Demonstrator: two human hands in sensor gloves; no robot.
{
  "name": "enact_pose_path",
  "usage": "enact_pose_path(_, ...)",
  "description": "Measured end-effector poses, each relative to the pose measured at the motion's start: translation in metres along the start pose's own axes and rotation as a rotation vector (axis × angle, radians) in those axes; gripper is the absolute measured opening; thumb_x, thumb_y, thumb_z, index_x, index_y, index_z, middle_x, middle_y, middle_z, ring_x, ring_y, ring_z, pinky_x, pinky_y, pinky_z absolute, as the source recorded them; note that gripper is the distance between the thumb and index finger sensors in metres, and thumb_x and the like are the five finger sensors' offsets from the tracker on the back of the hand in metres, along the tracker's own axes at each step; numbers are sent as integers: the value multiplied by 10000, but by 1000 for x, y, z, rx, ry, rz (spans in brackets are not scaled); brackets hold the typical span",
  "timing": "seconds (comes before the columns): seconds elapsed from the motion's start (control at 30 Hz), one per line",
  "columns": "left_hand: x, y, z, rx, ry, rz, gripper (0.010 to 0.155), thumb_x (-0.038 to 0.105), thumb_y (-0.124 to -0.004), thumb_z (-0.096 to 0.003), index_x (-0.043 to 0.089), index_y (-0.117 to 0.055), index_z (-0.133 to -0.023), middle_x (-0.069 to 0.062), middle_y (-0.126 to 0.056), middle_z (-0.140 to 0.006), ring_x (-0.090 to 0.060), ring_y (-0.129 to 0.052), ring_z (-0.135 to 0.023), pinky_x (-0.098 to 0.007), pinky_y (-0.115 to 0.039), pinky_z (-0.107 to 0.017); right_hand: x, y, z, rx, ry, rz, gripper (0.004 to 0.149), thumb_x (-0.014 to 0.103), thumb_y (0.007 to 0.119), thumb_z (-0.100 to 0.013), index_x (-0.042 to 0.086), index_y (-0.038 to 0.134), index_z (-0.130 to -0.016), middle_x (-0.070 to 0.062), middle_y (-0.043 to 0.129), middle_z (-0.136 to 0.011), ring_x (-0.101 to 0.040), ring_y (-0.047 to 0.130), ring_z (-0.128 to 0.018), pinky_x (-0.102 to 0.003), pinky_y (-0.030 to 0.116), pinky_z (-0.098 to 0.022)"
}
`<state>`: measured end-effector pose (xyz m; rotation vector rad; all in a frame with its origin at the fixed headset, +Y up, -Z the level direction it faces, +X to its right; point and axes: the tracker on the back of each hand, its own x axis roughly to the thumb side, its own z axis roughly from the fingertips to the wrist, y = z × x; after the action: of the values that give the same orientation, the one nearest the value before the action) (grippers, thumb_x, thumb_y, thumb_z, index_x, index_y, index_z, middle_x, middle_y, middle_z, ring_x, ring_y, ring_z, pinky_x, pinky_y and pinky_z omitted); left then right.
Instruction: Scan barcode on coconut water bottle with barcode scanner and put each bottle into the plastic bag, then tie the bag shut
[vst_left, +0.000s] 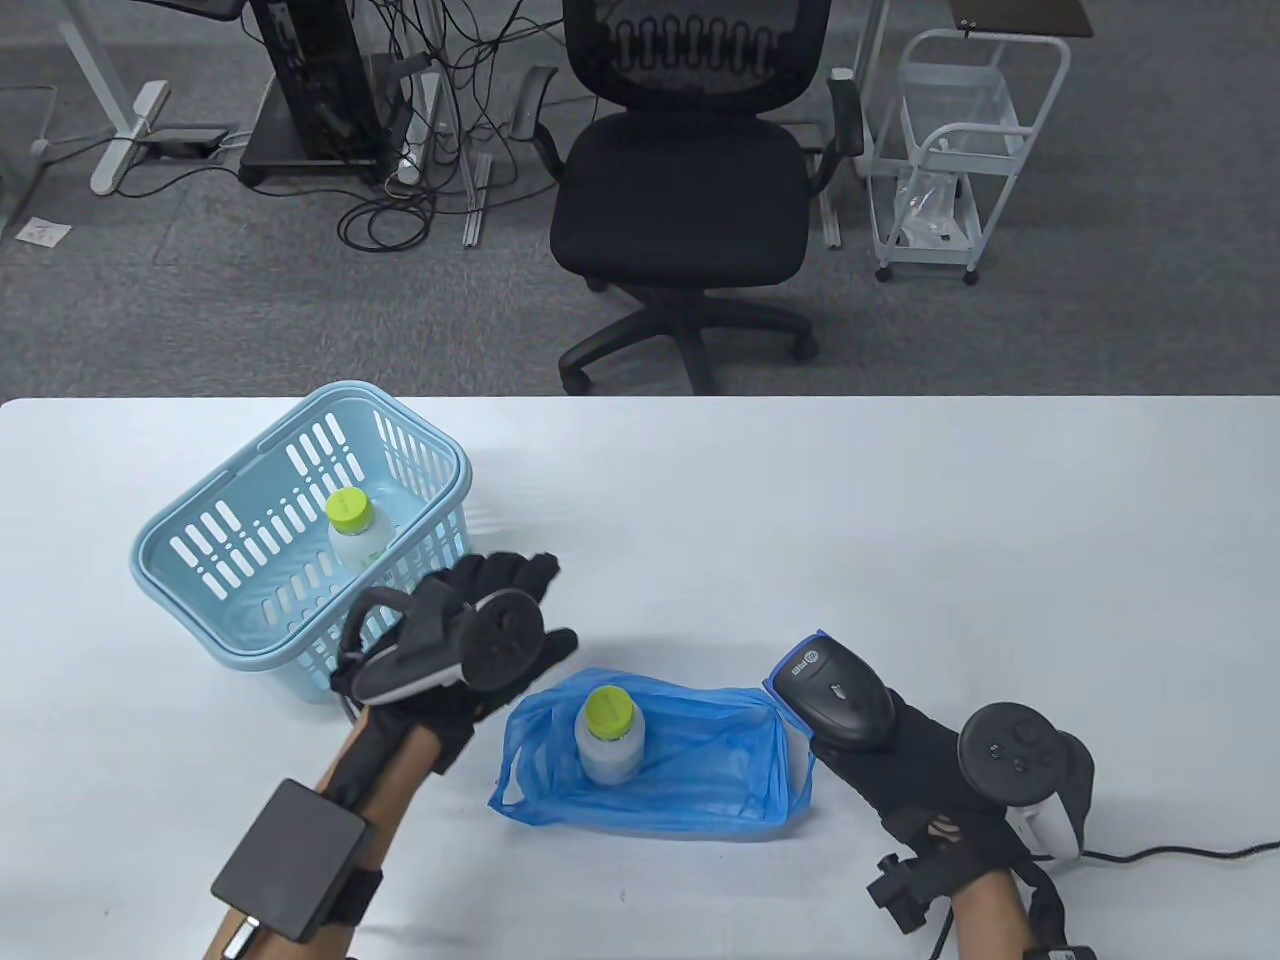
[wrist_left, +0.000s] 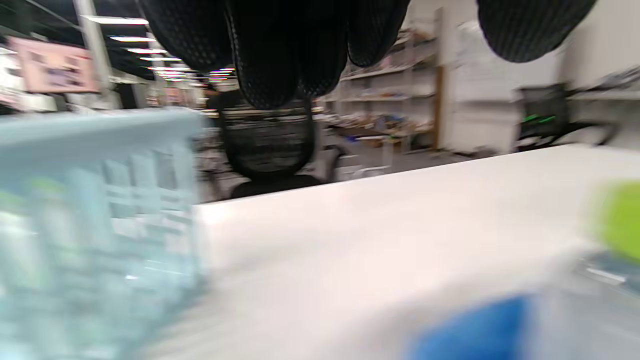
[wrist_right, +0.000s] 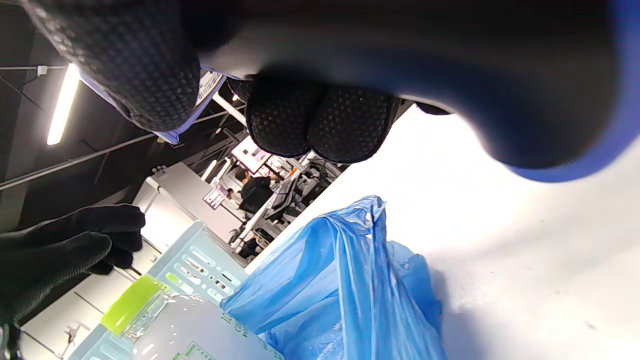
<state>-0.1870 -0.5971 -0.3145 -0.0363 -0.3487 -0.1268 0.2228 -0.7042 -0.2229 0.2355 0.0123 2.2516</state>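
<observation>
I am working at a white table with a smooth, plain top. Behind it the floor is grey carpet, and a black mesh office chair is standing there, with a white wire cart to one side and a tangle of black cables to the other. In my left wrist view the room is blurred, but shelves and ceiling lights are showing far behind.

My right hand is grasping the barcode scanner, my fingers curled around its handle. The scanner head is pointing toward the blue plastic bag, which is lying just beside my right fingers. One coconut water bottle with a lime green cap is standing inside the bag.

My left hand is hovering with the fingers relaxed and spread, holding nothing. Just beyond my left fingers a light blue basket is sitting, and a second bottle is standing inside it.

The scanner is carrying a small round logo on its head, too small for me to read. The bottle label is showing green characters in my right wrist view, but I cannot read them.
</observation>
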Motion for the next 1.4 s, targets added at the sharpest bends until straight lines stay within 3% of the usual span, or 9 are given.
enact_pose_path(0.13, -65, 15, -28, -80, 199, -24, 748, 602, -718, -658, 225, -482, -1259, -75, -549, -1292, -397, -676, -1135, -672, -595, -786, -4, 0, 2, -5, 29, 20, 500, 469, 855, -543, 204, 737, -950, 12, 921, -818, -224, 992, -717, -528, 797, -624)
enact_pose_path(0.3, -123, 6, -61, -282, 333, 4, 807, 562, -796, -649, 247, -405, -1280, -87, -454, -1338, -428, -622, -1185, -673, -591, -802, -12, -3, 4, -17, 82, 20, 504, 467, 856, -541, 197, 743, -951, 10, 919, -824, -229, 989, -722, -532, 789, -633)
enact_pose_path(0.53, -154, -28, -102, -535, 362, -37, 902, 544, -883, -606, 264, -356, -1283, -86, -479, -1335, -360, -744, -1148, -622, -645, -803, -22, -5, 4, -27, 145, -2, 511, 465, 859, -539, 198, 735, -957, 5, 916, -830, -236, 983, -735, -537, 778, -643)
enact_pose_path(0.7, -160, -49, -113, -596, 363, -39, 840, 511, -934, -582, 277, -483, -1252, -13, -667, -1254, -257, -880, -1050, -581, -705, -780, -23, -4, 4, -18, 153, -5, 499, 465, 859, -539, 201, 751, -949, 7, 915, -832, -238, 980, -737, -537, 778, -644)
enact_pose_path(0.8, -158, -52, -114, -560, 344, -63, 733, 484, -947, -577, 269, -614, -1194, -8, -782, -1156, -205, -962, -942, -537, -757, -751, -23, -4, 3, -14, 150, -3, 504, 465, 859, -539, 199, 746, -951, 7, 917, -830, -236, 981, -737, -536, 778, -644)
enact_pose_path(0.93, -157, -44, -104, -521, 343, -74, 718, 499, -902, -600, 240, -601, -1199, -8, -792, -1131, -202, -961, -910, -539, -760, -743, -21, -3, 3, -7, 139, 3, 504, 465, 858, -539, 199, 744, -952, 6, 916, -830, -234, 983, -733, -536, 781, -641)
enact_pose_path(1.1, -157, -9, -73, -371, 365, -75, 721, 528, -846, -618, 211, -570, -1204, -11, -772, -1117, -209, -927, -897, -563, -740, -738, -17, -3, 3, -13, 108, 1, 505, 466, 858, -539, 198, 743, -951, 10, 917, -827, -230, 987, -726, -533, 785, -638)
enact_pose_path(1.3, -140, 51, -21, -18, 355, -6, 729, 557, -765, -643, 155, -534, -1204, -36, -746, -1076, -220, -876, -843, -586, -714, -719, -11, -4, 3, -42, 73, 0, 492, 466, 860, -538, 209, 748, -942, 16, 921, -816, -221, 989, -718, -529, 789, -633)
enact_pose_path(1.4, -117, 79, 4, 143, 296, 12, 729, 580, -758, -636, 147, -564, -1190, -33, -773, -1036, -204, -888, -792, -579, -734, -691, -9, -4, 2, -37, 55, -6, 489, 465, 863, -536, 211, 752, -939, 18, 922, -811, -219, 990, -713, -528, 791, -631)
